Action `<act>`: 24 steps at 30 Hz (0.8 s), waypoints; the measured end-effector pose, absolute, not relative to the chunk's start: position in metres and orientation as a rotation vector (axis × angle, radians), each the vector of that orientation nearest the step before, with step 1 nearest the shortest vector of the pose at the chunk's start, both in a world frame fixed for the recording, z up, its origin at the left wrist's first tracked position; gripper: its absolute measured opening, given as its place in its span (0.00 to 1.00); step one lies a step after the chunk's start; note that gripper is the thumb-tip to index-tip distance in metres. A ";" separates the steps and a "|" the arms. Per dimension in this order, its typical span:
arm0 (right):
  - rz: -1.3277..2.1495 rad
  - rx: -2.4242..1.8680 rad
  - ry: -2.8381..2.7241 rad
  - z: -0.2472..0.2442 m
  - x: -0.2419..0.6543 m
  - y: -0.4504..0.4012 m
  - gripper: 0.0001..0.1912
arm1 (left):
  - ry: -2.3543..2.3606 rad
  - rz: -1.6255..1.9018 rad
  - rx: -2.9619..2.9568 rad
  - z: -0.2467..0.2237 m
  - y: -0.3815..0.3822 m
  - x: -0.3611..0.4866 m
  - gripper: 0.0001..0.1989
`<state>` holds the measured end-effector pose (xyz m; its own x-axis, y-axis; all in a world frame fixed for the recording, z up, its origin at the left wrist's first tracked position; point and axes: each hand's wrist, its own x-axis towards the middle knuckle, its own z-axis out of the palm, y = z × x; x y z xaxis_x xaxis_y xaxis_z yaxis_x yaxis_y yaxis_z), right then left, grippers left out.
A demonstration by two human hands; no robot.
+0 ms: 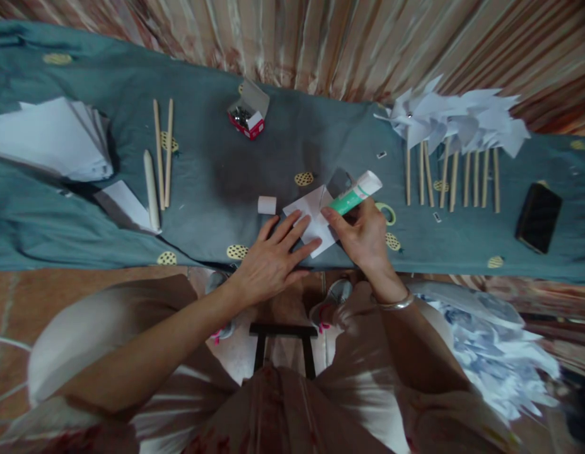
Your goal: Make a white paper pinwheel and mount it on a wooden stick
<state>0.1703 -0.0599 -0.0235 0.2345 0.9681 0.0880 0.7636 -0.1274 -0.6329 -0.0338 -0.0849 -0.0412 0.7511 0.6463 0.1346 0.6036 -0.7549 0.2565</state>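
A small white square of paper (316,211) lies at an angle near the front edge of the cloth-covered table. My left hand (276,255) rests on its lower left part with the fingers spread. My right hand (363,233) is wrapped round a green and white glue stick (353,195), tilted so that its lower end meets the paper. That lower end is hidden by my thumb. A white cap (266,205) lies to the left of the paper. Partly behind my right hand is a pale green ring handle (389,213).
Paper pinwheels on sticks (463,120) lie at the back right, with a black phone (539,217) beyond. A red box of metal pins (248,120) stands at the back. Paper sheets (51,139), wooden sticks (168,157) and a white pointed stick (151,189) lie left.
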 end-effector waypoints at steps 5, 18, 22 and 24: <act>0.498 -1.921 -1.603 -0.021 0.167 -0.058 0.22 | 0.988 0.326 2.741 -0.042 -0.085 -0.033 0.28; 0.501 -1.895 -1.665 -0.016 0.162 -0.057 0.21 | 0.991 0.318 2.729 -0.040 -0.085 -0.032 0.28; 0.501 -1.915 -1.692 -0.016 0.161 -0.056 0.21 | 0.990 0.321 2.726 -0.040 -0.085 -0.033 0.29; 0.488 -1.892 -1.712 -0.016 0.161 -0.056 0.21 | 0.989 0.318 2.725 -0.040 -0.085 -0.033 0.29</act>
